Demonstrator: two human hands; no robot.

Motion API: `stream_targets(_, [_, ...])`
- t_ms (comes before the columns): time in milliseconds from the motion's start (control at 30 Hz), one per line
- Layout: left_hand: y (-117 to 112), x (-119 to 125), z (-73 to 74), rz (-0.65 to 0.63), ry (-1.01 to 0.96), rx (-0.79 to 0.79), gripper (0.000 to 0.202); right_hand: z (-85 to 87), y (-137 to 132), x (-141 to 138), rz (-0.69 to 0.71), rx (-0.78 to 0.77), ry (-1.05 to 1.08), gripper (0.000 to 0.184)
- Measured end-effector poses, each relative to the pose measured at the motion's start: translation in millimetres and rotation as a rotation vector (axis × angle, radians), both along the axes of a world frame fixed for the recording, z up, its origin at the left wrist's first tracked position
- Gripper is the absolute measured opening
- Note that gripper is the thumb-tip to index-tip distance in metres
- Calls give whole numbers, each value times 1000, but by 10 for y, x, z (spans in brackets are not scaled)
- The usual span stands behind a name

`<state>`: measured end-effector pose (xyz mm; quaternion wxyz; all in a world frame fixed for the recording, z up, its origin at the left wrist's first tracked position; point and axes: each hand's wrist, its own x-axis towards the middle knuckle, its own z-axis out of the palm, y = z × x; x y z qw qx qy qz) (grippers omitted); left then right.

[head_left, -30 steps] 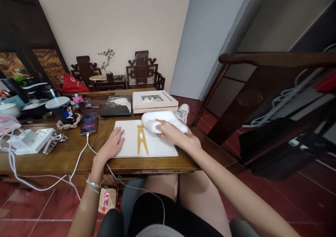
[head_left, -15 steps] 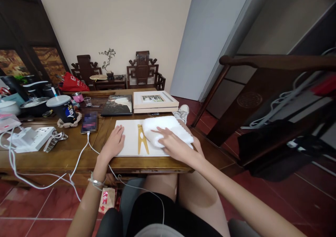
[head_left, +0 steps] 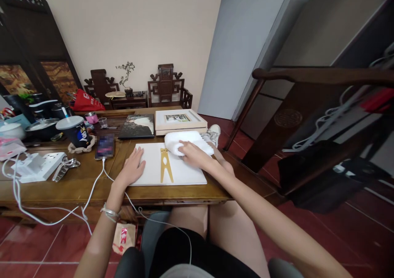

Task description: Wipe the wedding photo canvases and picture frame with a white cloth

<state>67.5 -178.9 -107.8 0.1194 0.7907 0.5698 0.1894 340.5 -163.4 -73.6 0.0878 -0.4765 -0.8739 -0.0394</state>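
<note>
Nearest the viewer, a white charging cable (head_left: 92,187) is draped over the front edge of the long brown wooden table (head_left: 76,183). Just beyond that edge, the left hand (head_left: 131,169) is laid flat and open, fingers spread, on the left part of a white rectangular board (head_left: 184,173); nothing is held in it. A gold peg-shaped figure (head_left: 166,169) is seen on the board, between the two hands.

At the board's far right corner, a folded white cloth (head_left: 181,137) is pressed down by the right hand (head_left: 192,155), whose fingers are stretched over it. Whether the cloth is gripped cannot be told.

To the left, the cable is plugged into a dark phone (head_left: 105,146). Behind the board, a dark picture panel (head_left: 137,126) and a white framed picture (head_left: 180,118) are placed side by side. Against the far wall, a carved dark wooden chair (head_left: 166,85) is set.
</note>
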Motion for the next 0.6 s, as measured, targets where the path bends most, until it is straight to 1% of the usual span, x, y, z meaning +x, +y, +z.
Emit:
stream_targets(67, [13,-5,-29,-2,-17,-9,59,-14,-15,-6,-4,3,4,29])
stream_targets(133, [20,0,-45,-6,-31,1,60,-27,-145,15,3,8,16,29])
stream_targets(233, [14,22,-40,-12,-27,12,59,-19,-500,81,67,-7,44,31])
stream_targets(333, [-6,47,-17,4,-24,-5,58,29,-904,149,120,-49,72,32])
stream_targets(433, [-21,62,-10,5,-9,-10,60,86,-1178,188,133,-75,91,35])
stream_targets(500, [-23,66,-19,-2,15,15,60,111,-1228,190,129,-86,88,35])
stream_targets(533, [-22,68,-25,-4,27,26,59,118,-1208,185,120,-91,81,34])
stream_targets(600, [-16,68,-41,-6,46,40,59,119,-1081,161,87,-94,52,31])
